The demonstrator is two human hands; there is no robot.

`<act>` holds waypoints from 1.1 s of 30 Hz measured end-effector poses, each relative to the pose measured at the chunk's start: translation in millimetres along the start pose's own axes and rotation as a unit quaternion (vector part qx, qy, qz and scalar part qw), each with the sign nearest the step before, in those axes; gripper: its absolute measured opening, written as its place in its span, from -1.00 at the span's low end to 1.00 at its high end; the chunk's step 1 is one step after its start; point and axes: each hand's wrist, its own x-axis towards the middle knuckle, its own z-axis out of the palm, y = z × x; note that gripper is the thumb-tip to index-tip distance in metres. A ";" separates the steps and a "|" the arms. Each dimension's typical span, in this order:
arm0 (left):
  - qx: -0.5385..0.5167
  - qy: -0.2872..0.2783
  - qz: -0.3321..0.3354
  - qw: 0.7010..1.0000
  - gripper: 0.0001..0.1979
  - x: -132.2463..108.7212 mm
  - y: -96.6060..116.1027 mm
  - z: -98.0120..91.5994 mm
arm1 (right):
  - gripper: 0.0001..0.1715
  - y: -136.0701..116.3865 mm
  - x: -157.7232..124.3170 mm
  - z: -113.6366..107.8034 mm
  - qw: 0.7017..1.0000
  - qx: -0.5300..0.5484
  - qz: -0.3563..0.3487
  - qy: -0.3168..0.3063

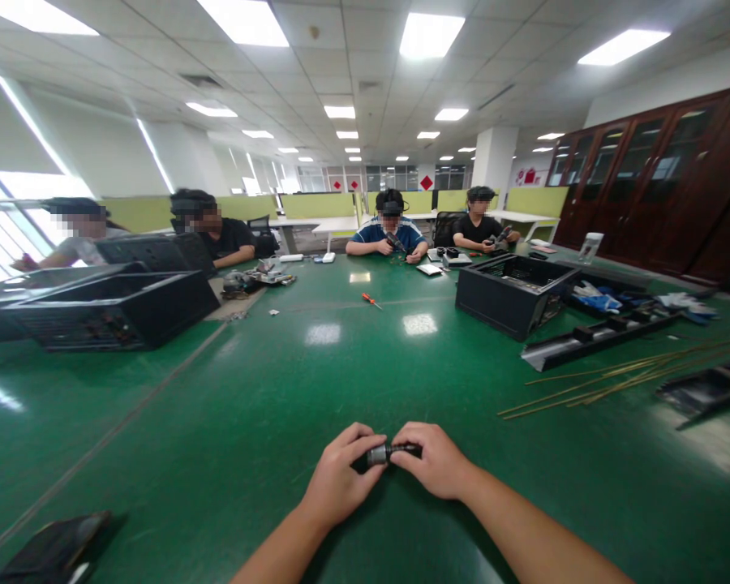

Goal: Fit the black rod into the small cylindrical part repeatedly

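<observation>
Both my hands meet low in the middle of the head view, just above the green table (231, 422). My left hand (337, 478) and my right hand (439, 462) are closed on the two ends of a small dark cylindrical part with a silver ring (389, 453). The part lies sideways between my fingertips, and I cannot make out what it is.
A black computer case (113, 312) stands at the left, another black case (511, 296) at the right with black rails (596, 337) and thin yellow sticks (614, 377). A red screwdriver (371, 301) lies mid-table. Several people sit working at the far side. A dark object (54, 551) lies at the bottom left.
</observation>
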 end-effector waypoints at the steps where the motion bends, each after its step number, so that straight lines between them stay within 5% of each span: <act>1: 0.000 -0.002 -0.001 1.000 -0.72 -0.4 -0.9 0.4 | -0.89 -0.1 -0.2 0.4 1.000 -0.001 -0.001 0.001; 33: -0.008 -0.012 -0.005 1.000 -0.76 -1.6 -2.3 -4.0 | -0.91 1.2 -2.0 -1.6 1.000 -0.003 -0.005 0.006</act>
